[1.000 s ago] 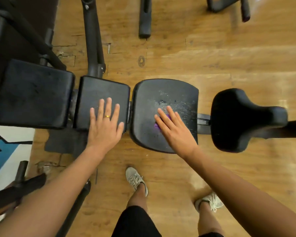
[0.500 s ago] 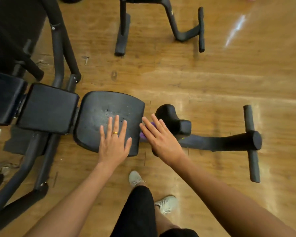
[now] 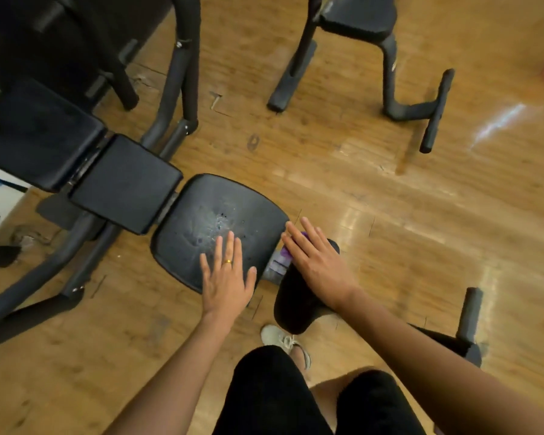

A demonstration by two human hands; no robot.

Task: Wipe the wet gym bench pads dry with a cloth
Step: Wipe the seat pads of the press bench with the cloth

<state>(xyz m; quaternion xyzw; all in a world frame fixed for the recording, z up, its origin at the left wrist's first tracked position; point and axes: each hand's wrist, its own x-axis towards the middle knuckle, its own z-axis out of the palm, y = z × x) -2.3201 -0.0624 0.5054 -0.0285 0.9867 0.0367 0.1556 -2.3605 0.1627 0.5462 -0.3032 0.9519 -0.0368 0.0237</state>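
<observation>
- The seat pad point(image 3: 208, 221) sits mid-scene, above the floor point(image 3: 390, 199)
- To its left and farther from me come the mid pad point(image 3: 126, 183) and then the back pad point(image 3: 35, 136), in one slanting row, each just beside the next
- My left hand point(image 3: 225, 277) lies flat on the near right part of the seat pad
- The leg pad point(image 3: 296, 296) stands just right of the seat pad
- My right hand point(image 3: 314, 262) lies flat over the leg pad's far end, with the cloth point(image 3: 284, 252) under my fingers, by the seat pad's right edge
- The foot bar point(image 3: 468, 309) stands farther right, beyond my right forearm
- A second bench point(image 3: 355, 17) stands behind, well apart
- My shoe point(image 3: 283, 340) is on the floor, between my arms
</observation>
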